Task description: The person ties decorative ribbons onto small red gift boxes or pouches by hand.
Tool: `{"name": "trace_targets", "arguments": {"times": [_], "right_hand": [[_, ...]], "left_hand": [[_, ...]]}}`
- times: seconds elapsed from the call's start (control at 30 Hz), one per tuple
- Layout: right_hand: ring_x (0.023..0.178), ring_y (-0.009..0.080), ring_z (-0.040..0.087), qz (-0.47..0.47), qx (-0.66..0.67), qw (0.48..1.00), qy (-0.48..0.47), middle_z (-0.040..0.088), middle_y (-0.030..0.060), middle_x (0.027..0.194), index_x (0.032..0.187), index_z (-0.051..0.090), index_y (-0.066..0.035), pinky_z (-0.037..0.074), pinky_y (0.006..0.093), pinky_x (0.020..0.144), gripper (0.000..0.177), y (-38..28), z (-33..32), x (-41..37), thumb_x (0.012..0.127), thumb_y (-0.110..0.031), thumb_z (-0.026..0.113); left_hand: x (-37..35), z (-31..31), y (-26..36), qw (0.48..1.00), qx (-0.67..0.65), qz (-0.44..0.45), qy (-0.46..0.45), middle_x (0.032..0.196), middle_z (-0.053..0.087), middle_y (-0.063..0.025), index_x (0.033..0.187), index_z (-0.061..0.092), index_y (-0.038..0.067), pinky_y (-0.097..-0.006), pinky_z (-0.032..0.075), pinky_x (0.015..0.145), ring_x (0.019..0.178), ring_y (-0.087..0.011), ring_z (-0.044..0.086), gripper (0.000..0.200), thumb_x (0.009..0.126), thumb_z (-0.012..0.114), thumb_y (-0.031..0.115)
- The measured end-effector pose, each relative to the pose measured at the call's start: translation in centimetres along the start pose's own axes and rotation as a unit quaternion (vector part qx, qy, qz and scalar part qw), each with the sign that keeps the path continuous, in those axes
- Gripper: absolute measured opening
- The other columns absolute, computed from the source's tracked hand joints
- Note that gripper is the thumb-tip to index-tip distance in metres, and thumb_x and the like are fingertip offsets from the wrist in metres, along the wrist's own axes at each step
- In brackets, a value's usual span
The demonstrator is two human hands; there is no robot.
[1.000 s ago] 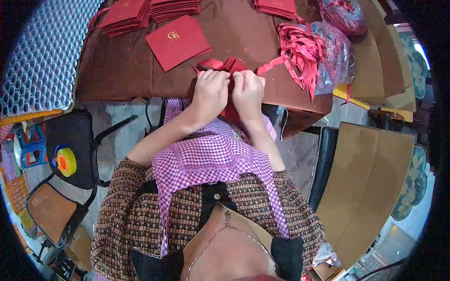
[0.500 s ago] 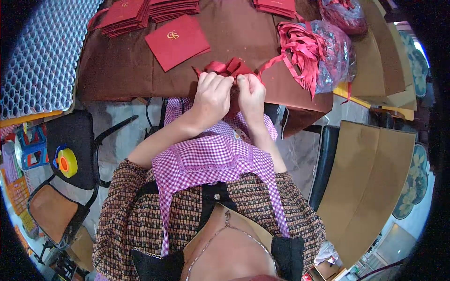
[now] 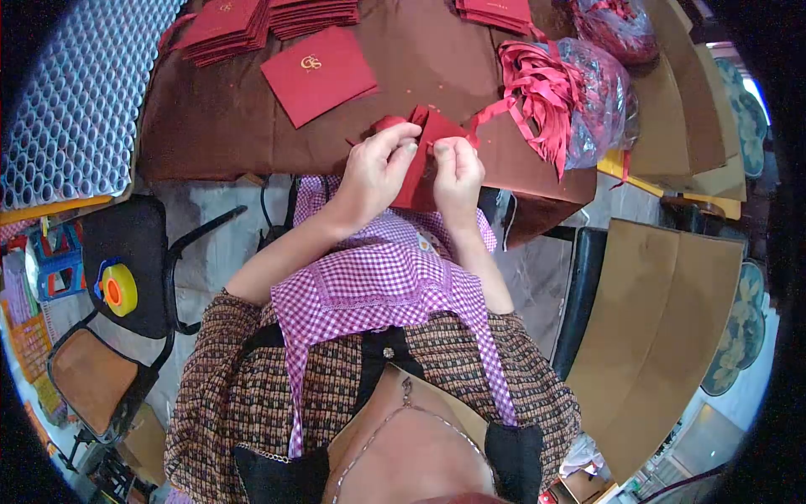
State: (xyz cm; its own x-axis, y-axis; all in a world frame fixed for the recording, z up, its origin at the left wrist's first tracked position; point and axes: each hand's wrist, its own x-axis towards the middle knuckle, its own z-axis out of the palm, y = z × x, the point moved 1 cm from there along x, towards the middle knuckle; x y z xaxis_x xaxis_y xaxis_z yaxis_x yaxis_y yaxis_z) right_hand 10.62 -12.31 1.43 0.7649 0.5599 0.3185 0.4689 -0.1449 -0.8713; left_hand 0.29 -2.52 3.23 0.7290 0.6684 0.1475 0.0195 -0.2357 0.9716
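Observation:
A dark red paper piece like a folder or small bag (image 3: 411,186) is tilted at the table's front edge between my hands. My left hand (image 3: 375,175) is curled at its left side, with thumb and forefinger close together by a loop of red ribbon (image 3: 388,123). My right hand (image 3: 458,172) pinches the ribbon at the paper's right side, its fingertips pressed together; a strand trails from there toward the ribbon bundle (image 3: 541,88). What lies between the left fingertips is partly hidden. A flat red folder with a gold emblem (image 3: 321,77) lies beyond my left hand.
Stacks of red folders (image 3: 222,34) stand at the table's back, on the brown cloth (image 3: 227,126). Clear plastic bags (image 3: 606,105) of ribbon lie at the right. Rows of small tubes (image 3: 71,109) fill the left. A chair with yellow tape (image 3: 122,291) and cardboard (image 3: 651,336) flank me.
My hands have moved slightly apart and their grip has shifted. More of the red paper piece's face shows between them, and the ribbon loop on the left sits lower.

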Motion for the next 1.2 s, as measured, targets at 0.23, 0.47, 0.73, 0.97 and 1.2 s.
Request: {"name": "trace_targets", "arguments": {"times": [0.23, 0.47, 0.73, 0.97, 1.2], "right_hand": [[0.071, 0.0299, 0.056, -0.102, -0.112, 0.988, -0.03, 0.062, 0.0097, 0.072, 0.074, 0.058, -0.003, 0.039, 0.0398, 0.072, 0.012, -0.1, -0.4, 0.5, 0.083, -0.011, 0.058], [0.069, 0.0284, 0.054, -0.254, -0.241, 0.937, 0.015, 0.056, 0.0091, 0.069, 0.073, 0.054, -0.006, 0.037, 0.0413, 0.071, 0.013, -0.5, 0.1, 0.6, 0.081, -0.013, 0.061], [0.072, 0.0257, 0.056, -0.247, -0.22, 0.943, -0.024, 0.058, 0.007, 0.071, 0.075, 0.055, -0.007, 0.036, 0.0398, 0.076, 0.016, -0.6, -0.3, 1.3, 0.08, -0.018, 0.065], [0.073, 0.0239, 0.059, -0.143, -0.113, 0.978, -0.102, 0.062, 0.0072, 0.074, 0.075, 0.06, -0.005, 0.037, 0.0373, 0.078, 0.014, 0.5, -0.9, 1.5, 0.083, -0.017, 0.062], [0.08, 0.0249, 0.058, -0.178, -0.115, 0.965, -0.156, 0.064, 0.0091, 0.078, 0.088, 0.066, -0.005, 0.04, 0.0363, 0.08, 0.009, -0.6, -2.7, 3.8, 0.082, -0.011, 0.062]], "left_hand": [[0.8, -0.1, -0.7, 0.997, -0.039, -0.044, -0.047, 0.099, 0.068, -0.0146, 0.11, 0.062, -0.003, -0.0291, 0.05, 0.079, 0.09, -0.0163, 0.064, 0.024, 0.088, 0.057, 0.005], [0.8, 0.0, -1.5, 0.997, -0.039, -0.054, -0.046, 0.098, 0.067, -0.0067, 0.109, 0.063, -0.004, -0.0245, 0.048, 0.083, 0.091, -0.0096, 0.059, 0.023, 0.088, 0.058, 0.003], [1.5, -0.4, -1.4, 0.996, 0.012, -0.058, -0.066, 0.1, 0.068, -0.0093, 0.11, 0.063, -0.003, -0.0257, 0.049, 0.082, 0.092, -0.0125, 0.062, 0.024, 0.089, 0.056, 0.004], [2.6, -0.8, -3.3, 0.981, 0.143, 0.01, -0.133, 0.097, 0.068, -0.0147, 0.109, 0.064, 0.0, -0.029, 0.05, 0.079, 0.091, -0.0186, 0.065, 0.024, 0.086, 0.057, 0.007], [2.5, -1.1, -2.7, 0.982, 0.137, 0.032, -0.125, 0.093, 0.066, -0.016, 0.099, 0.064, 0.0, -0.0331, 0.051, 0.077, 0.087, -0.0247, 0.066, 0.018, 0.084, 0.058, 0.008]]}}
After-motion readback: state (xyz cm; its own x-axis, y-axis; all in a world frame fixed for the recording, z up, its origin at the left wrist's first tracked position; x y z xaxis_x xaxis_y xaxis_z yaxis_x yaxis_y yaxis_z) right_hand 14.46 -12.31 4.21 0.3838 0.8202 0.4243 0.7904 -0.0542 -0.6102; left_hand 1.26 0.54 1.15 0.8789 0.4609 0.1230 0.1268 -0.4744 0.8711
